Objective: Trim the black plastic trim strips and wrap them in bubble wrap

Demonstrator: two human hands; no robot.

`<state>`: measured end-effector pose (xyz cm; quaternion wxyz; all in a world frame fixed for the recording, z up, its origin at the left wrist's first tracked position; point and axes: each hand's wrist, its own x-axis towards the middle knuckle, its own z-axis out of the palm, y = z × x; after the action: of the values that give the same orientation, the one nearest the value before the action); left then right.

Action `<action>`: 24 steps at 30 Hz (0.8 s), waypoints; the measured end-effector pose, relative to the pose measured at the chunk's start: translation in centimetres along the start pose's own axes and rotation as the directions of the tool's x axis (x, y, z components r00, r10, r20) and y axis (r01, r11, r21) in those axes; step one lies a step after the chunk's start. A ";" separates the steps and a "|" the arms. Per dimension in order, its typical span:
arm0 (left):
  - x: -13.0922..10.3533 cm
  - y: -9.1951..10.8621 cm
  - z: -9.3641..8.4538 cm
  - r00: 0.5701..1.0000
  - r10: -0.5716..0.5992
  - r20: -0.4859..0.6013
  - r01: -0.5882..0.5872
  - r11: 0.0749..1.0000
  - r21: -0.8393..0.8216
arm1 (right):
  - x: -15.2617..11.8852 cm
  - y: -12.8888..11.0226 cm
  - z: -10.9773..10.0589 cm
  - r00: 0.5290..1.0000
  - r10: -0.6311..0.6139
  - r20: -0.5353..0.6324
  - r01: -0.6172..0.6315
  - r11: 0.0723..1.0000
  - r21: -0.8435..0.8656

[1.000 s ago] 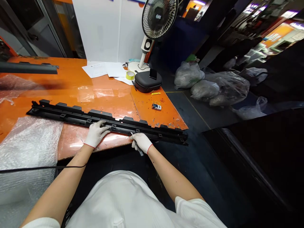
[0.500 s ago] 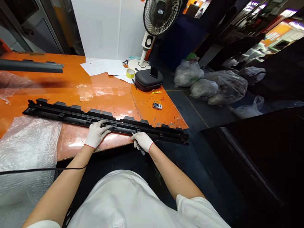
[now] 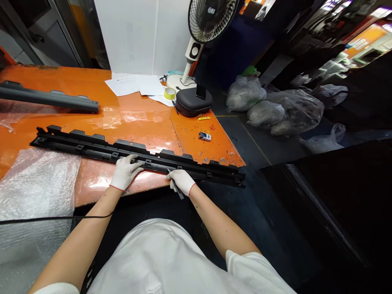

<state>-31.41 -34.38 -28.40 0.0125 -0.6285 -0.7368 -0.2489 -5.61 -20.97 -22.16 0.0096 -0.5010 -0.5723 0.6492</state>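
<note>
A long black plastic trim strip (image 3: 101,146) with tabs and small square clips lies across the table's front edge, its right end overhanging. My left hand (image 3: 125,173), in a white glove, grips the strip's near side left of its middle, thumb and fingers over it. Farther right, my gloved right hand (image 3: 183,182) is closed around a slim dark-handled utility knife (image 3: 179,192). The knife's pointed tip is at the strip's near edge; whether it touches cannot be made out.
A second dark strip (image 3: 52,98) extends in from the left over the orange table (image 3: 143,132). Bubble wrap (image 3: 36,188) hangs at the front left. Behind are papers (image 3: 122,85), yellow tape (image 3: 169,93), a black case (image 3: 193,102) and a fan (image 3: 211,18). Filled bags (image 3: 245,94) lie right.
My right hand with the knife has slid slightly left along the strip. At the far left, the second strip has shifted right and nearer. My left hand stays in place.
</note>
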 end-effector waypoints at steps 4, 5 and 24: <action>0.0 -0.1 0.1 1.000 0.004 -0.004 -0.004 1.000 -0.003 | -0.2 -0.2 0.5 0.998 -0.014 0.062 0.019 0.997 -0.080; -0.1 -0.1 0.1 1.000 0.004 -0.003 -0.004 1.000 0.000 | -0.3 -0.2 0.7 0.993 -0.029 0.116 0.041 0.994 -0.104; -1.9 -4.0 -3.6 0.969 -0.141 -0.204 0.172 0.975 0.144 | -2.3 4.2 -10.2 0.905 -0.323 -0.276 0.039 0.710 -0.703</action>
<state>-35.77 -37.81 -27.28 0.1146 -0.5382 -0.7971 -0.2487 4.64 -16.28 -22.22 0.0001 -0.5248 -0.8042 0.2790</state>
